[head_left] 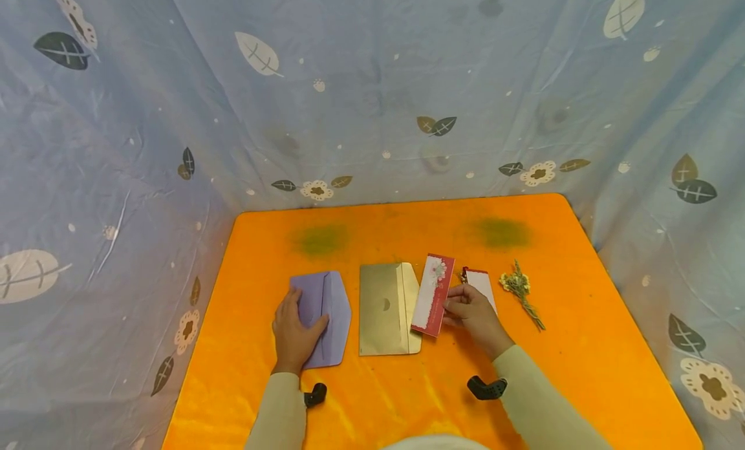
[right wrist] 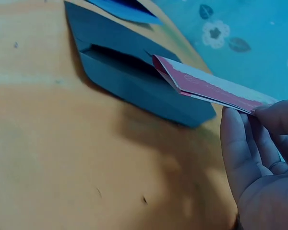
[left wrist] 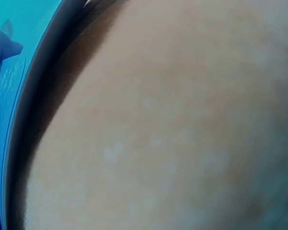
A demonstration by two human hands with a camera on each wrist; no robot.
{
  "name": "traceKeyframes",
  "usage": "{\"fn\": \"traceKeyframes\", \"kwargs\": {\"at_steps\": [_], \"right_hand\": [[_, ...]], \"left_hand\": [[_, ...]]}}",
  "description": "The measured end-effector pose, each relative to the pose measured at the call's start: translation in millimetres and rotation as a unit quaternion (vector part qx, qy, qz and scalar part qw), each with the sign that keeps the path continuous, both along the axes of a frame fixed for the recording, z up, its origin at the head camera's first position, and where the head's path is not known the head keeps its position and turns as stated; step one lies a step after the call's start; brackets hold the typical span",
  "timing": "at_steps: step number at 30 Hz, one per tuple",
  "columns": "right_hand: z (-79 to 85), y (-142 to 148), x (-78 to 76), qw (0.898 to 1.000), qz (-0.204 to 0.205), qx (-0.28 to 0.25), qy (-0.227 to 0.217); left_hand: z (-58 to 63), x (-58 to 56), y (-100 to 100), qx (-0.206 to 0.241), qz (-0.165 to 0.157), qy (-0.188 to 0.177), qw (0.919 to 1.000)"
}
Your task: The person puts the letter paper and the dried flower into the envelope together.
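My left hand (head_left: 293,330) rests on the purple envelope (head_left: 334,321), its thumb spread toward the flap and its fingers along the left side. In the left wrist view skin fills most of the picture, and only a fingertip shows at the left edge. Between thumb and fingers my right hand (head_left: 474,314) pinches the right edge of a red and white folded card (head_left: 432,295). That card is raised over the right edge of the gold envelope (head_left: 381,311), as the right wrist view shows. The gold envelope (right wrist: 129,72) lies with its flap unfolded to the right.
A second red and white card (head_left: 480,282) lies partly under my right hand. Right of it is a small bunch of dried yellow flowers (head_left: 520,291). An orange cloth (head_left: 396,236) covers the table, with a leaf-patterned curtain (head_left: 372,114) around its back and sides.
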State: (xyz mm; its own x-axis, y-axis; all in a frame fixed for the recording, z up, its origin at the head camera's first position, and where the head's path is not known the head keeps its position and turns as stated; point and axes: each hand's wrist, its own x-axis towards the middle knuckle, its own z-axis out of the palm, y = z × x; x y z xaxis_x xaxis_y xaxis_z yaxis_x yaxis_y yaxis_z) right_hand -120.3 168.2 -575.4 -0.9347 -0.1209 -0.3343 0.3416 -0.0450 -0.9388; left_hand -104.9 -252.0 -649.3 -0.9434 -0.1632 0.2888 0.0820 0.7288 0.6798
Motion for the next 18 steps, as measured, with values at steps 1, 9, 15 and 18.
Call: {"fn": "traceKeyframes", "kwargs": {"at_steps": [1,9,15,18], "right_hand": [[-0.5,-3,0.0,1.000,0.002,0.000,0.000],[0.0,-27,0.1,1.000,0.021,-0.007,0.010],[0.0,-46,-2.7,0.999,0.025,-0.032,0.010],[1.0,-55,-3.7,0.998,0.037,-0.042,0.011]], "left_hand": [[-0.1,-0.1,-1,0.000,0.000,0.001,1.0000],[0.1,0.7,-2,0.007,-0.002,0.007,1.0000],[2.2,0.9,-1,0.011,-0.006,0.000,0.9999],[3.3,1.4,-1,0.016,-0.007,-0.005,0.9998]]}}
